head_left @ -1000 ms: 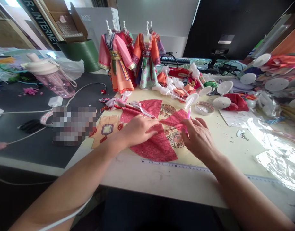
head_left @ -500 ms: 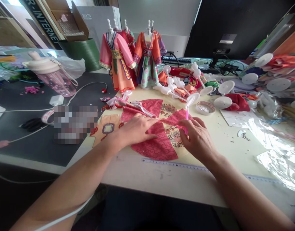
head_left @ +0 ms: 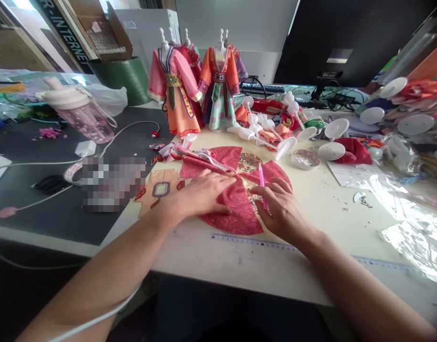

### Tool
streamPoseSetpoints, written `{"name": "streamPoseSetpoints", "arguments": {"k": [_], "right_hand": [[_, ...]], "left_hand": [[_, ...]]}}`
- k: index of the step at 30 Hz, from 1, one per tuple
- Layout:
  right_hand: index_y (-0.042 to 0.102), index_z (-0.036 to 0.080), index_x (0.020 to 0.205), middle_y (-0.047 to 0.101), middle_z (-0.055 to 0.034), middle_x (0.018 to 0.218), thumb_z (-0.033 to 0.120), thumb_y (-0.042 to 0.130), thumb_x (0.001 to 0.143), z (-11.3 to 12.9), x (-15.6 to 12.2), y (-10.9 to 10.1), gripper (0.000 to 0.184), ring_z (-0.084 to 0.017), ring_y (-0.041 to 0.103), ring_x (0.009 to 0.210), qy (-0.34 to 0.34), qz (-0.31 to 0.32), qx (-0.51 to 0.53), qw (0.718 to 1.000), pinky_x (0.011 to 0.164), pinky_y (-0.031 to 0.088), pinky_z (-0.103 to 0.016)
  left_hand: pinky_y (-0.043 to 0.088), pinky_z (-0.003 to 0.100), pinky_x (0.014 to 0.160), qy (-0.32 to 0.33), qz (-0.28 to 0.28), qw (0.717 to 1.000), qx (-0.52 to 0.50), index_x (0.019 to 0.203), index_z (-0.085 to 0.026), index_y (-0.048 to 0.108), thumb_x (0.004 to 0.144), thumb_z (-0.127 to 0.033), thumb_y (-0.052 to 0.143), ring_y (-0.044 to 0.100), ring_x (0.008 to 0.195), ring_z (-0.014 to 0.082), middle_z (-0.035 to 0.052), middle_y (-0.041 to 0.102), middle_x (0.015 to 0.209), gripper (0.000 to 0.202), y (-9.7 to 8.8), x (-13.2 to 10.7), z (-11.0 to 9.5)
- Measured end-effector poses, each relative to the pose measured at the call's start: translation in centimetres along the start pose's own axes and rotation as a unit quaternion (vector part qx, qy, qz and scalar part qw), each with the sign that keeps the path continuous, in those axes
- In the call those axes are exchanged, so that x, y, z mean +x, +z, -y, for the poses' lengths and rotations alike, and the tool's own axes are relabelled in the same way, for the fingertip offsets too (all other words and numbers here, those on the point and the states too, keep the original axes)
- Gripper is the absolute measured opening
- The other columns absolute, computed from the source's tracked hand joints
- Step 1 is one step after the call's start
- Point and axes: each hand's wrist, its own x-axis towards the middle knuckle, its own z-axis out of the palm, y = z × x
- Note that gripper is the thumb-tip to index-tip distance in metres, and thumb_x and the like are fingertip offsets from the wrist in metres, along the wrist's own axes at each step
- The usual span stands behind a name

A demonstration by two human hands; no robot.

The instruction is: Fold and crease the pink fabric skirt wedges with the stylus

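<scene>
A round red patterned fabric piece (head_left: 236, 213) with cream floral panels lies flat on the cream table (head_left: 311, 209). My left hand (head_left: 204, 194) rests palm down on its left part, fingers flat and together, pressing the cloth. My right hand (head_left: 280, 209) sits on the cloth's right side, fingers curled around a thin pink tool (head_left: 262, 183) that points up and away from me.
Two dressed doll mannequins (head_left: 195, 90) stand behind the cloth, with several white doll stands (head_left: 330, 151) and fabric scraps to the right. A tape roll (head_left: 303, 159), a pink bottle (head_left: 79, 114), a ruler (head_left: 254, 242) and crinkled plastic (head_left: 414, 223) surround the work area.
My right hand has slid left over the cloth with the pink tool, closer to my left hand. My left hand has stayed pressed on the fabric.
</scene>
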Motion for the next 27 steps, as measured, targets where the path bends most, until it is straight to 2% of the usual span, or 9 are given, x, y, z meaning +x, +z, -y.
{"name": "streamPoseSetpoints", "arguments": {"k": [4,9,13,16,21,27], "right_hand": [[0.055,0.017,0.106,0.065,-0.0061,0.079,0.007,0.043,0.079,-0.1,0.0,0.5,0.031,-0.021,0.056,0.079,0.009,0.031,-0.021,0.999,0.087,0.039,-0.042],[0.057,0.017,0.102,0.064,-0.0071,0.079,0.009,0.045,0.079,-0.5,0.1,0.0,0.028,-0.021,0.055,0.079,0.019,-0.037,-0.020,0.999,0.085,0.042,-0.040],[0.054,0.021,0.099,0.063,-0.0024,0.076,0.007,0.046,0.080,0.5,-0.1,-1.0,0.024,-0.017,0.055,0.075,-0.051,-0.072,0.041,0.995,0.088,0.044,-0.041],[0.053,0.021,0.098,0.062,-0.0007,0.074,0.005,0.046,0.079,1.8,-0.4,-1.5,0.025,-0.017,0.055,0.075,-0.116,-0.049,0.065,0.990,0.091,0.044,-0.043],[0.053,0.016,0.095,0.059,-0.0019,0.067,0.003,0.046,0.078,2.9,-1.2,-1.4,0.022,-0.017,0.055,0.072,-0.198,-0.019,0.047,0.979,0.092,0.045,-0.044],[0.053,0.014,0.100,0.062,-0.0045,0.073,0.003,0.045,0.079,2.2,-3.5,-1.7,0.026,-0.019,0.058,0.081,-0.194,0.013,0.048,0.980,0.095,0.046,-0.047]], "left_hand": [[0.025,0.043,0.107,-0.012,0.003,1.000,0.000,0.137,-0.020,0.039,0.078,-0.052,0.062,0.043,0.128,0.0265,0.0089,0.046,0.141,0.071,0.1,0.1,0.0],[0.026,0.043,0.107,-0.008,0.006,1.000,-0.001,0.139,-0.020,0.036,0.078,-0.052,0.061,0.042,0.129,0.0261,0.0087,0.046,0.141,0.072,-0.2,0.1,0.1],[0.022,0.044,0.109,0.004,0.033,0.999,-0.008,0.141,-0.022,0.030,0.074,-0.054,0.063,0.039,0.132,0.0257,0.0107,0.041,0.145,0.081,-0.5,-0.2,0.2],[0.019,0.045,0.111,0.008,0.062,0.998,-0.012,0.143,-0.024,0.025,0.070,-0.054,0.066,0.031,0.136,0.0269,0.0102,0.033,0.149,0.089,-0.7,-0.6,0.3],[0.011,0.049,0.113,-0.001,0.090,0.996,-0.013,0.145,-0.023,0.020,0.070,-0.056,0.065,0.023,0.139,0.0271,0.0094,0.025,0.153,0.094,-0.6,-0.8,0.4],[0.002,0.049,0.114,-0.014,0.107,0.994,-0.023,0.146,-0.024,0.017,0.069,-0.060,0.065,0.018,0.141,0.0273,0.0079,0.018,0.155,0.098,-0.7,-0.8,0.5]]}}
